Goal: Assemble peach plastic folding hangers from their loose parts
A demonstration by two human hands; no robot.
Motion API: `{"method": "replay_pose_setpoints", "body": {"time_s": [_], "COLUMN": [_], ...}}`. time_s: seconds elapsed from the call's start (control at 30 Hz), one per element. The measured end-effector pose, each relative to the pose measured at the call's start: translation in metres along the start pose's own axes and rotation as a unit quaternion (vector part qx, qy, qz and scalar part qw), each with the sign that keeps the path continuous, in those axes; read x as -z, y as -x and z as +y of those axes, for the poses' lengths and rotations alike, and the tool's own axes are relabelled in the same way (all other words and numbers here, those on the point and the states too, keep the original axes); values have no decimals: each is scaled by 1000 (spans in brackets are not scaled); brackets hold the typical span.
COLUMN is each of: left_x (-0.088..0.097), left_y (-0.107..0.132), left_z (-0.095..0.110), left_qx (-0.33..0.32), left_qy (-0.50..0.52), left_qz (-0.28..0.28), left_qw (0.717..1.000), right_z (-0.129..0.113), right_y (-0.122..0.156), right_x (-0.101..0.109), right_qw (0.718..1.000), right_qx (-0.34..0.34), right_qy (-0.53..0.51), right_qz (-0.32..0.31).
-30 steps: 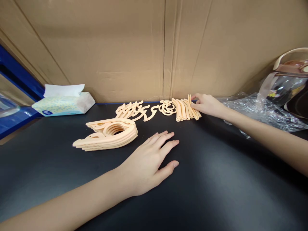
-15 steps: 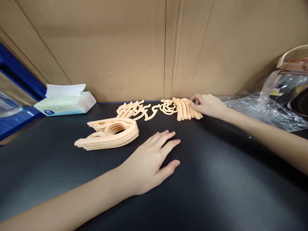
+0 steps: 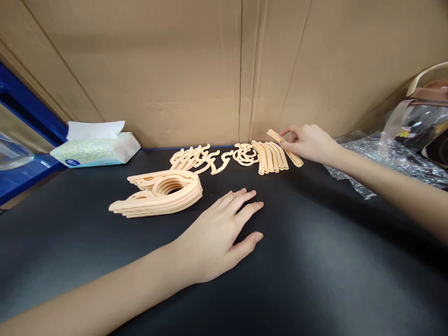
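Note:
My right hand (image 3: pixel 308 143) pinches one curved peach plastic hanger arm (image 3: pixel 295 158) at the back right, tilted and lifted a little off the row. Just left of it lies a row of several similar hanger arms (image 3: pixel 271 157) side by side. My left hand (image 3: pixel 224 233) rests palm down with fingers spread, touching only the black table. Beyond its wrist sits a stack of folded peach hangers (image 3: pixel 182 198). Loose peach hook pieces (image 3: pixel 221 163) lie behind, and rounder hook pieces (image 3: pixel 246 155) are heaped beside the row.
A tissue pack (image 3: pixel 96 150) stands at the back left next to a blue frame (image 3: pixel 28 109). Cardboard (image 3: pixel 175 70) walls off the back of the black table (image 3: pixel 332 261). Crumpled clear plastic (image 3: pixel 371 163) and a clear jug with a handle (image 3: pixel 420 119) are at the right.
My right hand has taken one hanger arm off the right end of the row and moved it slightly right and up. My left hand stays put.

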State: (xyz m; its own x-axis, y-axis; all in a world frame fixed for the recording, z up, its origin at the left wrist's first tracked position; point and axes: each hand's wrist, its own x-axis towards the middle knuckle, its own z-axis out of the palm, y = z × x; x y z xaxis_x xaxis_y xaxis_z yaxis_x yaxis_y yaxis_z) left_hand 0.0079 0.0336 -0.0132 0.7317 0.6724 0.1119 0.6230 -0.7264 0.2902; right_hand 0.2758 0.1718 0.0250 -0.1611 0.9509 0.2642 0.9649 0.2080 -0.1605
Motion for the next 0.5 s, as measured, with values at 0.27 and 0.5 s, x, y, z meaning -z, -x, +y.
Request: {"method": "replay_pose_setpoints", "body": {"time_s": [0.27, 0.5], "left_x": [-2, -5], "left_y": [-1, -2], "left_z": [-5, -10], "left_qx": [91, 108], "left_qy": [-15, 31], "left_qz": [260, 186], "left_qw": [961, 976], "right_z": [-41, -72], "right_y": [34, 64], "right_x": [28, 17], "right_qw": [969, 924], "right_qx": [233, 341], "right_qy": [3, -8], "right_qz": [-81, -175]}}
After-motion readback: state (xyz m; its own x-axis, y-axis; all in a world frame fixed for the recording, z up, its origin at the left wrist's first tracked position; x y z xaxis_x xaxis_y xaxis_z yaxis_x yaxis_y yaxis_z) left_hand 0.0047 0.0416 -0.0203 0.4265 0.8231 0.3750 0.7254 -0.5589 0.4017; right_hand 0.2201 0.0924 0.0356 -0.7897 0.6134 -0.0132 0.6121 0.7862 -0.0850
